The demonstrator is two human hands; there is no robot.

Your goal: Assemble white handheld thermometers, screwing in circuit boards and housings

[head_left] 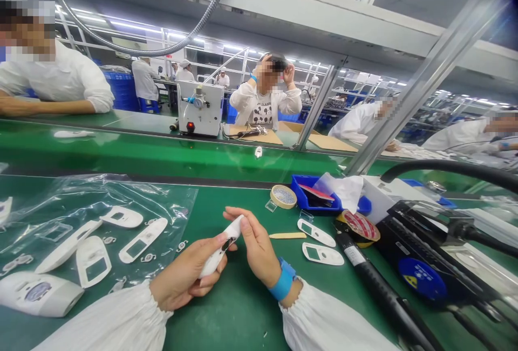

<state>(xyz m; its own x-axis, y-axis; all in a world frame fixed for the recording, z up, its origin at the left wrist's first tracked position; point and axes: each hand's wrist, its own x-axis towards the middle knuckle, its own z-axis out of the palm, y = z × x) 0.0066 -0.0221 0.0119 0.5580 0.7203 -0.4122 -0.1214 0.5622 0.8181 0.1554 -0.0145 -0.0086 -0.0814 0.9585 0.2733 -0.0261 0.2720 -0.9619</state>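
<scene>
A slim white plastic device housing (211,265), with a dark slot in its side, is held tilted above the green bench. My left hand (182,267) wraps round its lower part, thumb on top. At the upper end, my right hand (257,246) pinches the tip between thumb and fingers; a blue band circles that wrist. What lies behind the housing is hidden by my fingers. To the right are two white cover frames with windows, the upper one (316,232) and the lower one (322,254), beside a pale yellow stick (287,236).
On clear plastic film (162,197) at left lie several white covers and small parts, plus a bulky white housing (60,293). Tape rolls, a blue bin (299,184) and a black-handled tool (374,281) stand right. Beyond runs a green conveyor (194,154); co-workers sit across it.
</scene>
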